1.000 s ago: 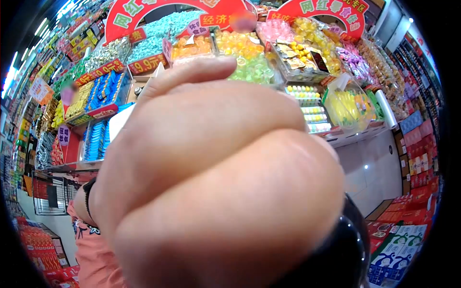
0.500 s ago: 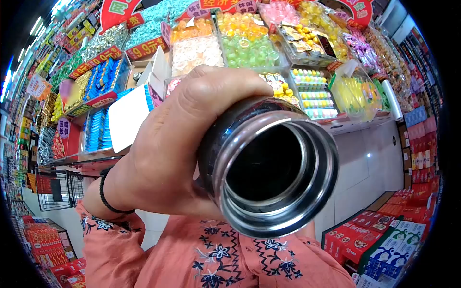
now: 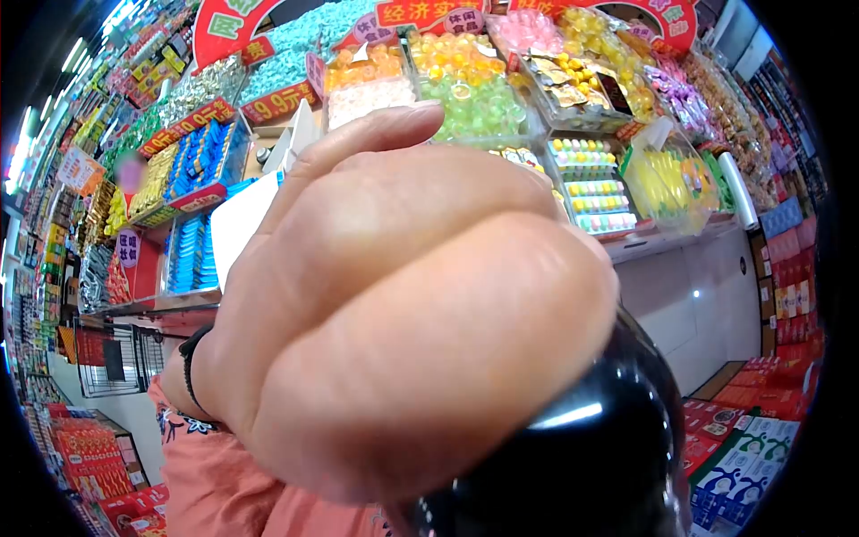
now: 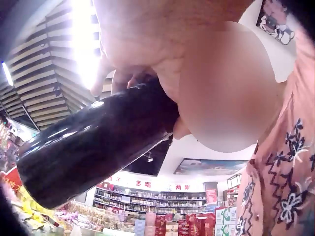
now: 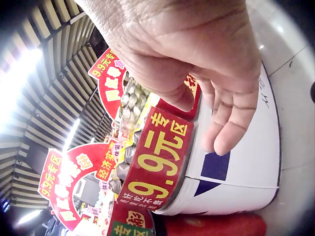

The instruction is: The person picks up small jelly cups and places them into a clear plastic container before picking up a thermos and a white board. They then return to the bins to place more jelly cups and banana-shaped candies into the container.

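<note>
My left hand fills the middle of the head view, close to the camera, with a dark cord round its wrist. It grips a glossy black thermos bottle, whose body shows below and right of the hand. In the left wrist view the bottle lies tilted, its closed base toward the lower left; its mouth end is hidden behind the hand. My right hand appears only in the right wrist view. It hangs with loosely bent fingers and holds nothing, near a white rounded container and a red price sign.
A display of wrapped sweets stands ahead, with green jelly candies, blue packets and a bagged yellow item. A wire cart is at the left. Red boxes are stacked low on both sides.
Half a second ago the open steel mouth of the bottle faced the head camera. Now the left hand is closer, its fingers cover the view, and the bottle's body shows at the lower right.
</note>
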Demonstrator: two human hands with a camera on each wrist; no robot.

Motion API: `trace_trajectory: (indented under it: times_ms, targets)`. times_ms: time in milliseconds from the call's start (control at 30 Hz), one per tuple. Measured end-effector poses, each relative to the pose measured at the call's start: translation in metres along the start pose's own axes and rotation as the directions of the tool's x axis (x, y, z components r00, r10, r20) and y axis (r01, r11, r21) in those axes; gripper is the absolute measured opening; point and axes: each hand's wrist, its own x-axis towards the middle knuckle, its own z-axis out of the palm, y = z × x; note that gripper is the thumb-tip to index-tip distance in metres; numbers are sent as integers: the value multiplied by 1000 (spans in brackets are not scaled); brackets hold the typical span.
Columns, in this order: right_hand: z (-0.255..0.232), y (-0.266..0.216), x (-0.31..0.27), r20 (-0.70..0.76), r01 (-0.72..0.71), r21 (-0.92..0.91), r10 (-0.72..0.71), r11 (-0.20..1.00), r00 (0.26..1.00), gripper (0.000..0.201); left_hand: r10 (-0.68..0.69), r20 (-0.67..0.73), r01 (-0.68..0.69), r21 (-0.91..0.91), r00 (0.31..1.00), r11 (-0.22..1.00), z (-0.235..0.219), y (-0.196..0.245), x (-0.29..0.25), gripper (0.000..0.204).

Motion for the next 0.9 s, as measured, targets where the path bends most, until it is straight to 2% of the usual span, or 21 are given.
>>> trace_trajectory:
  times_ms: [33, 133, 267, 367, 500, 900]
  targets:
    - [0, 1, 3, 2, 1, -5, -1, 1000, 1000, 42, -37, 175, 42, -26, 984, 999, -22, 5, 7, 27]
    - [1, 2, 7, 14, 17, 10, -18, 1000, 1000, 42, -160, 439, 197, -40, 884, 980, -52, 19, 25, 21]
    - [0, 4, 12, 32, 27, 17, -28, 999, 999, 41, -195, 384, 206, 13, 902, 978, -47, 33, 24, 21]
    - [0, 2, 14, 34, 31, 16, -32, 999, 999, 40, -102, 216, 99, 23, 971, 995, -23, 25, 15, 23]
    - [0, 4, 19, 38, 23, 0, -23, 1000, 999, 40, -42, 109, 40, 29, 993, 999, -5, 20, 10, 25]
    - [4, 3, 26, 89, 26, -33, -23, 999, 996, 40, -22, 9, 22, 44, 1000, 999, 9, 14, 2, 34]
